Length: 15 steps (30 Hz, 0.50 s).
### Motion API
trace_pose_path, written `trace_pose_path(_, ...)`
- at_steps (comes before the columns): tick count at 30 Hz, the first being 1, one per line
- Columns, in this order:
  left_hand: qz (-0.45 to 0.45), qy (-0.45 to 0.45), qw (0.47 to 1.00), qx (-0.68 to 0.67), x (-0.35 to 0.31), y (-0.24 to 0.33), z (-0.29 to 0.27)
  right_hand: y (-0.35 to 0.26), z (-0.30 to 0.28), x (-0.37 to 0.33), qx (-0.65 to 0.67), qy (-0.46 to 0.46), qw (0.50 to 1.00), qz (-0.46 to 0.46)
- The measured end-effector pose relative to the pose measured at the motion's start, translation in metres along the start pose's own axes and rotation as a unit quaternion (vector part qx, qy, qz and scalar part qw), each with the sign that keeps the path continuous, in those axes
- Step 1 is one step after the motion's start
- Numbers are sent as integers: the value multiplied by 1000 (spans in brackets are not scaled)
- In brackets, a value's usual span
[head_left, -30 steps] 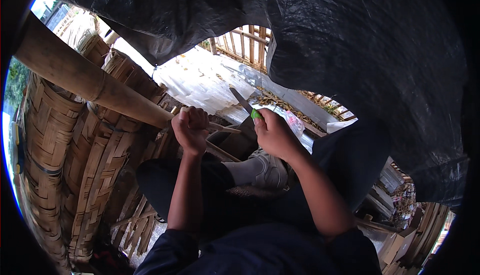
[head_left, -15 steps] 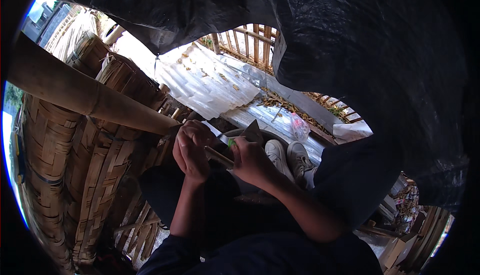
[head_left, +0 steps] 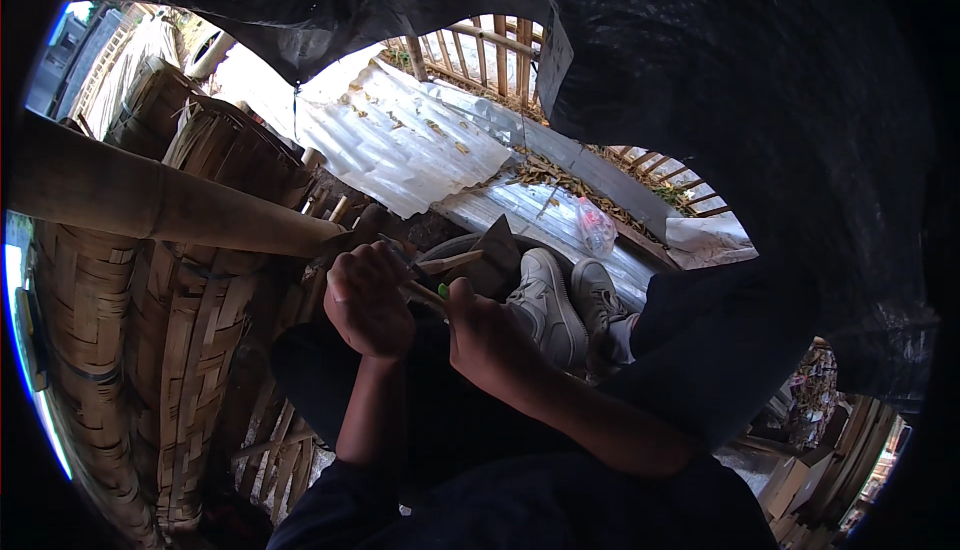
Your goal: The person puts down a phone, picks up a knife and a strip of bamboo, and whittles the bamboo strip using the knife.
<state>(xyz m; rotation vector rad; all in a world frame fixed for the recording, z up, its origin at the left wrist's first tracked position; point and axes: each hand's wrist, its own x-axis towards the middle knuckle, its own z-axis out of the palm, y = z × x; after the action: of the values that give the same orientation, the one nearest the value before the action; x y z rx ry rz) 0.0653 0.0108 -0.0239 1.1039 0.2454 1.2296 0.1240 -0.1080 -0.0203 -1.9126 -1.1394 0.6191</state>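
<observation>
At far left, woven bamboo panels (head_left: 90, 300) stand close together, perhaps to save room, a thick bamboo pole (head_left: 165, 205) across them. The left hand (head_left: 369, 302) is curled tight, seemingly around a pale strip (head_left: 424, 297), steadying it between both hands. The green-handled knife (head_left: 443, 290) sits in the right hand's (head_left: 490, 342) closed fist, thumb forward, likely for control; its blade is hard to make out.

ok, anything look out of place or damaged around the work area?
A clear plastic bag lies like litter beside scattered dry leaves. The pale corrugated sheet has a ragged near edge, so it looks broken or worn. I can't make out any spill.
</observation>
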Motion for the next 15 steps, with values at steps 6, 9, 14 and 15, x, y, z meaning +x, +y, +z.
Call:
trace_pose_path(6,-33,-124,991,-28,14,-7,-4,-24,-106,-10,-50,128,989,49)
trace_pose_path(9,-54,-159,986,-2,23,-1,31,-41,-203,-43,-123,304,942,72)
trace_pose_path(14,-133,-346,898,238,13,-4,116,40,-295,-104,-42,562,813,145)
trace_pose_path(15,-143,-367,878,272,9,-10,134,84,-304,-114,-14,573,806,148)
